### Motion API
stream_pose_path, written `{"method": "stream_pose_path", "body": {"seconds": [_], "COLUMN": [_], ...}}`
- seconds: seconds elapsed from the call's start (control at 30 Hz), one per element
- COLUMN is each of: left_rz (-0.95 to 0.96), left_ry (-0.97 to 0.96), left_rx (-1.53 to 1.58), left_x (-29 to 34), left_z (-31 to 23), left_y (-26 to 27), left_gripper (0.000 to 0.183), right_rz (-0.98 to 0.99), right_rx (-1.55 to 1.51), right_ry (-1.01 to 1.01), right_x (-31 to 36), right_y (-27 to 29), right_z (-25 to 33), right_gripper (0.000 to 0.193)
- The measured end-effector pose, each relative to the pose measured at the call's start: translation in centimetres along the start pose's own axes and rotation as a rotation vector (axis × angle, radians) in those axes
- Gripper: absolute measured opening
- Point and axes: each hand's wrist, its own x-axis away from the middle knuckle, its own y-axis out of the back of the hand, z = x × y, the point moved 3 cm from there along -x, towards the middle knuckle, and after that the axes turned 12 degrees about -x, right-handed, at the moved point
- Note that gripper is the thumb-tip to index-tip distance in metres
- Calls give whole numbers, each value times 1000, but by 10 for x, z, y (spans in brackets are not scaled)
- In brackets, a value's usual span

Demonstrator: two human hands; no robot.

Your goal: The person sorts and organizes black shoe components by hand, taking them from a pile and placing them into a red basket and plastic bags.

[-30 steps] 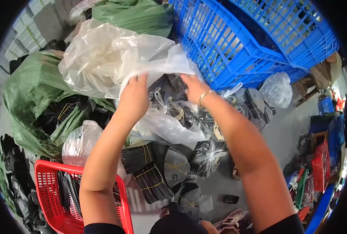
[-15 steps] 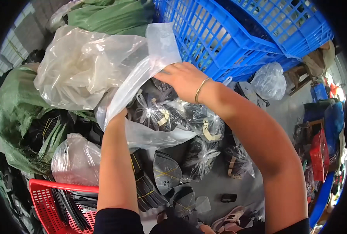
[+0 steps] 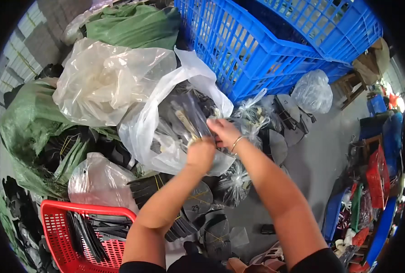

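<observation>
Plastic packet (image 3: pixel 192 116) is looking slippery, light; left hand (image 3: pixel 201 154), curled, is gripping its near end, likely safest; right hand (image 3: pixel 225 134) alongside, closure unclear.

Smooth white plastic bag (image 3: pixel 133 136), rough woven green sack (image 3: pixel 29 119), glossy red plastic basket (image 3: pixel 91 208)

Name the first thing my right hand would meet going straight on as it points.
Up and to the left, the right hand would probably meet the clear packet in the white bag; blur and depth hide whether they touch.
</observation>
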Motion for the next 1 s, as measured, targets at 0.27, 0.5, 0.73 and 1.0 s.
{"method": "stream_pose_path", "body": {"seconds": [0.27, 0.5, 0.73, 1.0], "left_rz": [-115, -336, -206, -205], "left_ry": [51, 342, 856, 763], "left_rx": [80, 665, 1114, 1943], "left_x": [58, 36, 7, -20], "left_z": [-13, 49, 132, 31], "left_y": [-67, -36, 15, -58], "left_gripper": [31, 19, 40, 52], "right_rz": [-77, -180, -44, 412], "right_rx": [673, 679, -335, -204], "right_ry": [265, 377, -10, 565], "right_x": [-17, -16, -13, -11], "right_y": [-20, 1, 23, -34], "right_z": [-58, -63, -23, 112], "right_gripper": [91, 67, 20, 31]}}
